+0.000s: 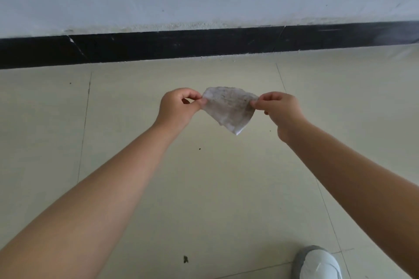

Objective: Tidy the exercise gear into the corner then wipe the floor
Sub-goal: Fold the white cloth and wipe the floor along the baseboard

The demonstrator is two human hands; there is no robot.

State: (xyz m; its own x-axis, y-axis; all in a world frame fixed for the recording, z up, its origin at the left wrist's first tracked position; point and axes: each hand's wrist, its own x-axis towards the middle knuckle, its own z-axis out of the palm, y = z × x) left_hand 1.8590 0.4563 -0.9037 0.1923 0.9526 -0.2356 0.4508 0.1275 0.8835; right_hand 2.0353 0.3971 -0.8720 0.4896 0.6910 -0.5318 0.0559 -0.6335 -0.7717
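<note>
A small white wipe (pixel 229 108), folded and stained with grey dirt, hangs in the air above the pale tiled floor (pixel 204 188). My left hand (pixel 176 106) pinches its left corner between thumb and fingers. My right hand (pixel 278 106) pinches its right corner the same way. The wipe is stretched between both hands and its lower point dangles down. No exercise gear is in view.
A white wall with a black skirting board (pixel 181 45) runs across the back. Dark specks (pixel 185 258) lie on the floor tiles. The toe of a white and grey shoe (pixel 317 263) shows at the bottom right.
</note>
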